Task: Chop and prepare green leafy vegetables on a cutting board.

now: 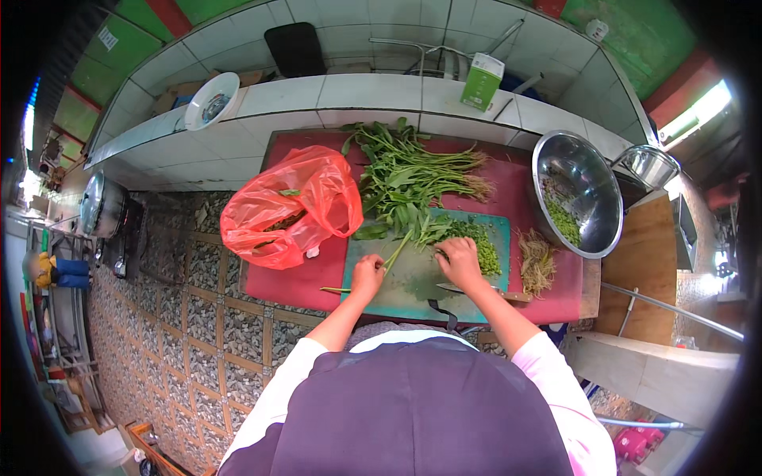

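My left hand (pixel 369 277) grips a thin green stem (pixel 397 251) over the left part of the green cutting board (pixel 411 291). My right hand (pixel 459 259) is at the leaves on the board, its fingers curled; what it holds is hidden. Chopped greens (pixel 483 250) lie in a heap to its right. Under my right wrist lies a knife with a wooden handle (pixel 517 296), its blade pointing left. Behind the board is a bundle of leafy stems with roots (pixel 411 169). Cut-off roots (pixel 537 262) lie right of the board.
An open red plastic bag (pixel 292 208) with greens inside stands at the left. A steel bowl (pixel 595 196) holding chopped greens is at the right. A tiled ledge (pixel 369 92) behind the red-covered table (pixel 292 290) carries a white bowl (pixel 196 113) and a green box (pixel 481 83).
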Motion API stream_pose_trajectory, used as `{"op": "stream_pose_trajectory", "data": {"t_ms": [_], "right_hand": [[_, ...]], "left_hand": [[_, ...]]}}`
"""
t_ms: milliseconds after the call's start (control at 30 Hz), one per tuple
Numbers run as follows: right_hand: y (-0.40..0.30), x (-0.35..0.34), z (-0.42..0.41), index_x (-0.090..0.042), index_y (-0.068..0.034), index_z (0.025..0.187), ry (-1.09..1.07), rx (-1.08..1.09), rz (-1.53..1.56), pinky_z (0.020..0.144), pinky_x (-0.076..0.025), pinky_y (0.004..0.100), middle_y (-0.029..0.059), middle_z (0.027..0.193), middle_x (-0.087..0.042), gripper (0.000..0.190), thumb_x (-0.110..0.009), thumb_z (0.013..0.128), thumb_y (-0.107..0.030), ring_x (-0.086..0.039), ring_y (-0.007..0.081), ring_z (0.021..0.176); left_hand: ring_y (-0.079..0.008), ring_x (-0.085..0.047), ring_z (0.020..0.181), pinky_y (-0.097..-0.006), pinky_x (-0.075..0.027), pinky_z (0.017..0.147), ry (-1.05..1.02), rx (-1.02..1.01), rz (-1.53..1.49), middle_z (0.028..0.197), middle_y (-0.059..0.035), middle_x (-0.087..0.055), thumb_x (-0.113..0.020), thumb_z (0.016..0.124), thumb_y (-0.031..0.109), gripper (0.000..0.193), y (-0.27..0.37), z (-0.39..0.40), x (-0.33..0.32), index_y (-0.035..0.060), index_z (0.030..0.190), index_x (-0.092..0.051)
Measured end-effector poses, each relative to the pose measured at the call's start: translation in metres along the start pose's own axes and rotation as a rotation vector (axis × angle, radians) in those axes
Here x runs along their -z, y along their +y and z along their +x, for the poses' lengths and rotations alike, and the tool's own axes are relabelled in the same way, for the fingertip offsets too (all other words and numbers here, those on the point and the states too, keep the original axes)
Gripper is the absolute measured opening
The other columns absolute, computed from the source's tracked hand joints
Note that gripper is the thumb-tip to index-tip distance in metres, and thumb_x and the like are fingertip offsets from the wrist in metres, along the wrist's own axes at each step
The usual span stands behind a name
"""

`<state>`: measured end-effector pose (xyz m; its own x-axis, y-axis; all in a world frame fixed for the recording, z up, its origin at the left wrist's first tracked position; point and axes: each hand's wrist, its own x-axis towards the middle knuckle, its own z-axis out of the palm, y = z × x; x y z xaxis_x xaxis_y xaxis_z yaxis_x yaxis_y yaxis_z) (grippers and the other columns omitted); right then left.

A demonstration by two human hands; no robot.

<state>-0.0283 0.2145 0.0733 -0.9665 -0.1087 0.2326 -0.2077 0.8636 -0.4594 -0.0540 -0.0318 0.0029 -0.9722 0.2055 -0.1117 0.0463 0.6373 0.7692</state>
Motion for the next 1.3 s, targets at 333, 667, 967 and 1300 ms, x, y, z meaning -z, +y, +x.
{"op": "stream_pose_trajectory", "data": {"t_ms": [333, 667, 967, 1300], "right_hand": [[0.048, 0.055, -0.149, -0.062, -0.008, 0.103, 0.023, -0.267, -0.248, 0.093, -0.035, 0.0425, 0.0089, 0.099, -0.059, 0.035, -0.062, 0.068, -0.006, -0.054, 0.0253, 0.097], [0.083, 0.053, -0.166, -0.057, -0.009, 0.111, -0.022, -0.121, -0.372, 0.096, -0.033, 0.0427, 0.0082, 0.096, -0.053, 0.045, -0.057, 0.066, -0.002, -0.051, 0.0236, 0.098], [0.053, 0.063, -0.202, -0.050, -0.010, 0.120, -0.173, -0.358, -0.108, 0.074, -0.048, 0.0437, 0.0144, 0.094, -0.052, 0.049, -0.057, 0.072, -0.006, -0.057, 0.0336, 0.083], [0.002, 0.043, -0.207, -0.028, -0.029, 0.140, -0.326, -0.366, 0.258, 0.067, -0.047, 0.0497, 0.0231, 0.086, -0.054, 0.058, -0.051, 0.087, -0.019, -0.058, 0.0414, 0.075]], "left_hand": [[-0.0272, -0.058, 0.089, -0.0408, -0.044, 0.077, 0.022, -0.101, 0.331, 0.084, -0.0088, -0.062, -0.067, 0.070, 0.013, 0.017, 0.027, 0.003, -0.007, 0.0087, 0.086, -0.062], [-0.0287, -0.058, 0.085, -0.0425, -0.044, 0.075, -0.332, -0.448, 0.343, 0.080, -0.0080, -0.062, -0.060, 0.071, 0.007, 0.008, 0.006, -0.028, 0.023, 0.0087, 0.079, -0.061], [-0.0288, -0.058, 0.086, -0.0423, -0.044, 0.078, -0.330, -0.521, 0.323, 0.080, -0.0094, -0.062, -0.062, 0.072, 0.008, 0.008, 0.041, -0.039, -0.031, 0.0079, 0.080, -0.061], [-0.0300, -0.057, 0.082, -0.0401, -0.047, 0.074, -0.218, -0.379, 0.196, 0.079, -0.0102, -0.060, -0.071, 0.064, 0.008, 0.017, 0.045, -0.048, -0.043, 0.0055, 0.078, -0.062]]}}
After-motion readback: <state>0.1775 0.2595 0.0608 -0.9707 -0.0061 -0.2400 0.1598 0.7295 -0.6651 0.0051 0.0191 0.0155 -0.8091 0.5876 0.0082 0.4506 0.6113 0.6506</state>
